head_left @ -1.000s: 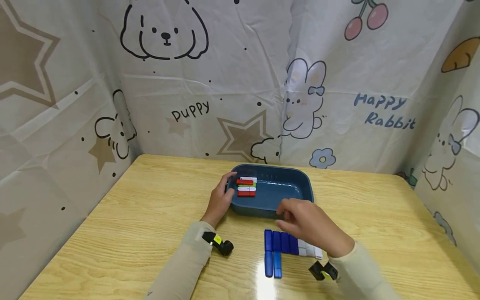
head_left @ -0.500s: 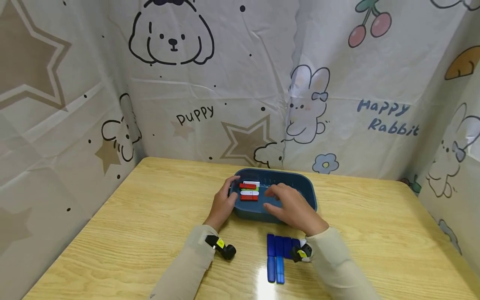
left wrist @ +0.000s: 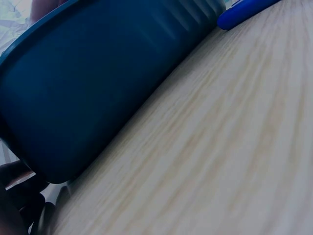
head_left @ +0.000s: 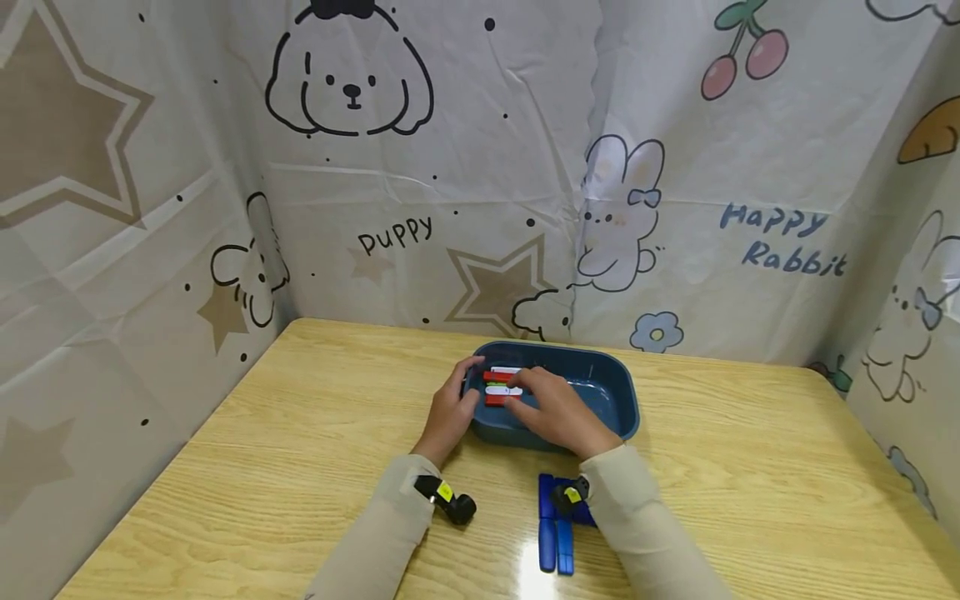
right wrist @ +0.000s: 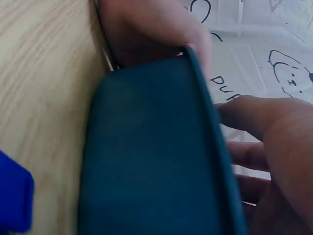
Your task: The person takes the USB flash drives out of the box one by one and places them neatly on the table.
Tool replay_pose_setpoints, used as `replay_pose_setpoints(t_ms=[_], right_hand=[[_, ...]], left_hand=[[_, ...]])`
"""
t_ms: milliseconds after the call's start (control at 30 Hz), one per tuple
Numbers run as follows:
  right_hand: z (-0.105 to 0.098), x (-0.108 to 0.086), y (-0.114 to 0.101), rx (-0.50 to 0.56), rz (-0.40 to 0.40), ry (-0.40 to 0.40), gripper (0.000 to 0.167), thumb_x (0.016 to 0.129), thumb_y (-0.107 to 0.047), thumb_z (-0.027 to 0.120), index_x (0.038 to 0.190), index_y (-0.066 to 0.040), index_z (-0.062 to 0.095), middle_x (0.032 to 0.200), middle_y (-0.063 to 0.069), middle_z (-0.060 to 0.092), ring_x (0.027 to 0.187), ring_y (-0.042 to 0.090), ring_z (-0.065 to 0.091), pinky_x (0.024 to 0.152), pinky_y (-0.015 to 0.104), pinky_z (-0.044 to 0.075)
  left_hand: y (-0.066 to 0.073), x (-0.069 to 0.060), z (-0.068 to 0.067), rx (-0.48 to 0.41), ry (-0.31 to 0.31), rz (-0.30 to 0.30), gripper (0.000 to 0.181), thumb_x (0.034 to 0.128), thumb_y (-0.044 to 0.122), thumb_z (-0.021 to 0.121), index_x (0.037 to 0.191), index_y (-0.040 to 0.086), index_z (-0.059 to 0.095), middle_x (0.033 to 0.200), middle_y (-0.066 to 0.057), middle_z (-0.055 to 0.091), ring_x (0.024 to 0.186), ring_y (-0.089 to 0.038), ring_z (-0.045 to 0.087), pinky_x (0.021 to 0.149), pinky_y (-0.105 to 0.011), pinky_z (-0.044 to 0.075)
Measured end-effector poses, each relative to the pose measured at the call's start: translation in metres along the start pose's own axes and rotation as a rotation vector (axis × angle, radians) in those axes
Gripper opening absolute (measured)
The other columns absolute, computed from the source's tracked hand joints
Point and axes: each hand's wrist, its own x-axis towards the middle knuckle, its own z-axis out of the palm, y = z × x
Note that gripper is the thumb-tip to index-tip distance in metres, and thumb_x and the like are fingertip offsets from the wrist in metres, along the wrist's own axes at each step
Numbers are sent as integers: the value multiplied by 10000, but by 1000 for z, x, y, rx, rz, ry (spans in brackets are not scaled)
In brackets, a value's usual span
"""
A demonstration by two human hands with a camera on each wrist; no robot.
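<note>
A dark blue-green plastic tub stands on the table, with several small red, white and green stick-like pieces at its left end. My left hand grips the tub's left end, thumb at the near corner and fingers at the far side. Inside the tub my right hand hovers with thumb and fingers spread, fingertips over the right ends of those pieces; nothing is visibly held. Whether its fingertips touch them cannot be told. Nearer me, several blue stick-like pieces lie side by side, partly hidden by the right forearm.
The light wooden table carries everything. A patterned cloth curtain hangs behind and at both sides. In the right wrist view the tub's wall stands between the camera and its inside.
My right hand has moved from above the tub's near edge leftward and into it, over the red and white pieces, fingers spreading. The left hand keeps its grip. The view has shifted slightly.
</note>
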Motion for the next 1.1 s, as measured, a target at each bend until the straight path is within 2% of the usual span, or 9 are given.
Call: replay_pose_setpoints(t_ms=[233, 367, 533, 733, 933, 1100], right_hand=[[16, 7, 5, 2, -13, -36, 302, 964, -249, 575, 1168, -34, 637, 1111, 80, 653, 974, 211, 607, 871, 411, 479], [21, 7, 8, -5, 8, -67, 299, 987, -257, 527, 1168, -46, 638, 1075, 52, 657, 924, 187, 608, 838, 392, 481], [22, 8, 11, 1, 48, -101, 288, 1001, -266, 493, 1164, -77, 637, 999, -2, 642, 828, 143, 570, 762, 352, 468], [21, 9, 11, 2, 62, -155, 223, 1007, -245, 466, 1046, -107, 637, 821, -24, 575, 718, 161, 527, 690, 348, 433], [21, 9, 9, -14, 56, -150, 213, 998, -232, 476, 994, -109, 650, 789, -32, 575, 708, 162, 526, 688, 343, 426], [20, 9, 9, -29, 56, -128, 205, 988, -225, 485, 964, -126, 663, 825, -36, 605, 720, 146, 534, 700, 338, 435]], left_hand=[[0, -2, 0, 18, 15, -1, 519, 874, 74, 474, 1365, 241, 502, 1409, -68, 497, 1260, -240, 471, 1046, -478, 356], [0, -3, 0, 27, 18, 1, 517, 872, 64, 478, 1358, 237, 507, 1403, -76, 502, 1245, -251, 481, 1042, -480, 360], [0, -2, 1, 22, 18, 19, 516, 866, 83, 469, 1359, 231, 505, 1405, -75, 500, 1244, -241, 478, 1044, -469, 359], [1, -1, 0, 15, 8, 8, 514, 878, 70, 457, 1363, 236, 496, 1429, -61, 476, 1285, -223, 446, 1073, -469, 329], [1, -1, 1, 21, 5, -13, 524, 870, 104, 455, 1371, 254, 486, 1437, -63, 469, 1296, -226, 438, 1075, -471, 325], [1, -1, 1, 20, 9, 0, 532, 857, 101, 462, 1368, 243, 493, 1424, -65, 481, 1269, -230, 459, 1054, -472, 345]])
